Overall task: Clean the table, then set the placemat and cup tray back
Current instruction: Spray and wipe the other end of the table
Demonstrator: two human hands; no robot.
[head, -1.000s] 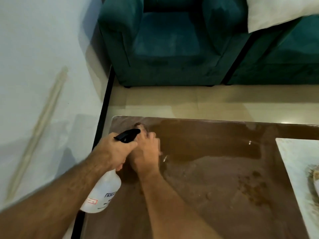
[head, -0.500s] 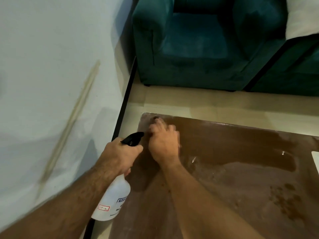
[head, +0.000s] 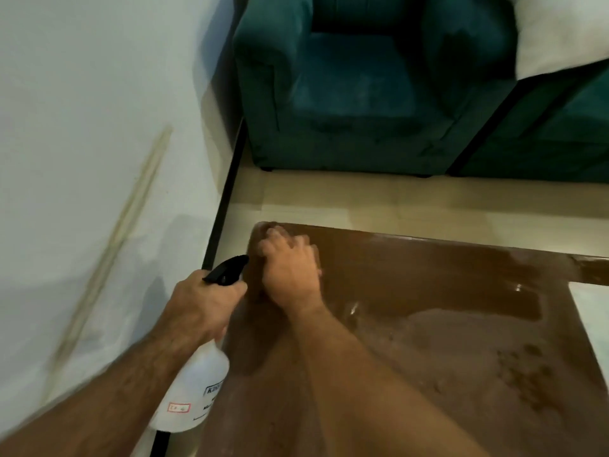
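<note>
I'm gripping the spray bottle (head: 197, 387), light plastic, by its neck, left hand (head: 204, 305) wrapped shut; right hand (head: 290, 268), fingers pressed together, scrubbing the slick wet brown table (head: 428, 341) at its far-left corner; cloth not visible.

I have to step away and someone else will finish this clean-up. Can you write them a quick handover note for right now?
Left hand: gripping the spray bottle by its black trigger head, held off the table's left edge.
Right hand: pressed palm down at the far left corner of the brown table; whether a cloth is under it cannot be seen.
Table: wet sheen across the far part, darker spots still near the right.
A white item lies at the right edge, mostly out of frame.
Done: spraying, some wiping.
Left: finish wiping, then replace placemat and cup tray.
</note>
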